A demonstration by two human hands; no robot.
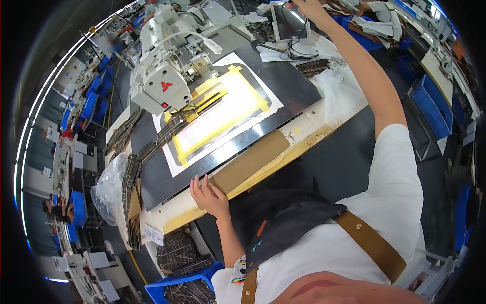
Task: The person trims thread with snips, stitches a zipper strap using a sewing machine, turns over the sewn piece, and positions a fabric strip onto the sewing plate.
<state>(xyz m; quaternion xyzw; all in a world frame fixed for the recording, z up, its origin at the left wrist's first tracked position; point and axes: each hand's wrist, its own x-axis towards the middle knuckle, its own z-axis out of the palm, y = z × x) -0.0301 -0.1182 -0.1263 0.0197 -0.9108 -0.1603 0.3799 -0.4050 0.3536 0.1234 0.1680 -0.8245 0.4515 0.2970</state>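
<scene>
left hand (206, 196) kinda spread on the worktop's (174, 205) front edge, right hand (309, 8) by control screen (284, 26), grip unclear tbh, sewing machine (161, 83), busy workshop (121, 93)

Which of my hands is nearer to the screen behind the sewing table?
Your right. The right hand is up by the screen's upper edge; I can't tell whether they touch. The left hand is far from it, at the table's front edge.

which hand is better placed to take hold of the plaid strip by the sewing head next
Probably the left: the left hand is at the near table edge, closer to the plaid strip. The right hand is stretched out by the screen.
</scene>
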